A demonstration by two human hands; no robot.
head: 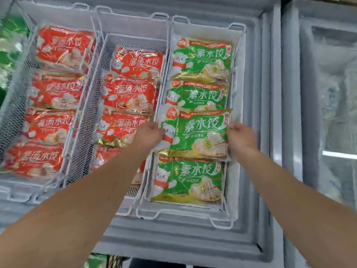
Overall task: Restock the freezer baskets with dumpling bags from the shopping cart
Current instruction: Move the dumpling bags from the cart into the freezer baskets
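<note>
Even, bright overhead light fills the open freezer (193,240), leaving almost no hard shadows on its frosted white walls. Glare streaks across the crinkled plastic of the red bags (129,93) left of the green bags (201,60), washing out parts of their print. Wide-angle distortion bows the wire baskets (185,215) and stretches both forearms toward the lower corners. Motion blur softens the frame's left edge and the glass lid (332,93) right of the freezer.
</note>
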